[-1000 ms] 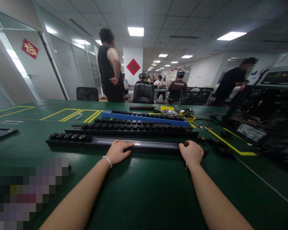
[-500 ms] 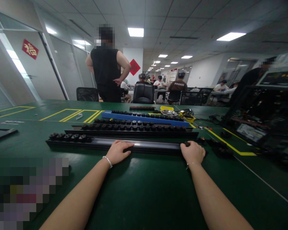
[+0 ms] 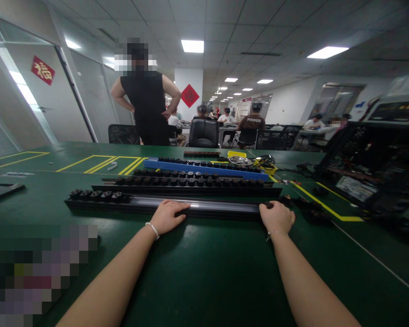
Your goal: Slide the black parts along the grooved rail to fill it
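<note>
A long black rail (image 3: 225,208) with a shiny grooved top lies across the table in front of me. My left hand (image 3: 168,214) holds it near the middle, fingers over the top and thumb along the near side. At the right end, my right hand (image 3: 278,216) is closed around a small black part (image 3: 269,205). Most of that part is hidden by the fingers, so its kind cannot be made out. Several black round parts (image 3: 96,195) with metallic tops sit in a row at the rail's left end.
Behind lie another loaded black rail (image 3: 187,190) and a blue rail (image 3: 204,169). A metal bowl (image 3: 240,161) and yellow tray (image 3: 236,154) stand farther back. Dark loose parts (image 3: 311,210) lie right, near a black open-framed machine (image 3: 368,168). A person (image 3: 145,100) stands beyond the green table (image 3: 204,272).
My right hand has shifted slightly right with the small black part. My left hand and the rail stay put. The standing person has moved a little left; the dark-clothed person at right has left view.
</note>
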Available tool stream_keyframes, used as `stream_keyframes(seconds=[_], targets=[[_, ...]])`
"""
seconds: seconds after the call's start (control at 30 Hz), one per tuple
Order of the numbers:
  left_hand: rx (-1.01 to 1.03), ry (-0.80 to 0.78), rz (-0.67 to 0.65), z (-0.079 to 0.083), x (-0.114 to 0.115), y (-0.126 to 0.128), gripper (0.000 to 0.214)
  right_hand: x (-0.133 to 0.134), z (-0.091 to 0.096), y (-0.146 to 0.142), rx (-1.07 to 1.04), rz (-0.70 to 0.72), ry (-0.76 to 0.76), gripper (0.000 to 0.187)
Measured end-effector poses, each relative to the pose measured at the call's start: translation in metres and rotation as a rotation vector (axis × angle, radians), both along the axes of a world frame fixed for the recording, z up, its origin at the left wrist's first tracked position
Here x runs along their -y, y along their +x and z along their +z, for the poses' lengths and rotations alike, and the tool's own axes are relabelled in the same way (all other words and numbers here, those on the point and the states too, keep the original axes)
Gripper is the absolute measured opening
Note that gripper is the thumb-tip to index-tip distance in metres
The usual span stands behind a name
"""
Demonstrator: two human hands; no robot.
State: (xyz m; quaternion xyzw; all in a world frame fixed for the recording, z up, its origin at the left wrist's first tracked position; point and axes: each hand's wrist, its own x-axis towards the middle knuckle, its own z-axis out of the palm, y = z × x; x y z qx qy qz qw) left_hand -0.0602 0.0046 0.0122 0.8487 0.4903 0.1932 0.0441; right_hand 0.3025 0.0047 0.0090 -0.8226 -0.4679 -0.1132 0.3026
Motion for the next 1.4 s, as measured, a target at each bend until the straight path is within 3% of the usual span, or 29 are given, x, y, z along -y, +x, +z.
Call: stream_keyframes(seconds=[1.0, 1.4], targets=[[-0.011, -0.003, 0.005, 0.0, 0.0, 0.0, 0.04, 0.001, 0.001, 0.008, -0.04, -0.044, 0.027, 0.035], [-0.008, 0.009, 0.003, -0.001, -0.001, 0.0, 0.039, 0.001, -0.001, 0.013, -0.033, 0.013, -0.032, 0.038]])
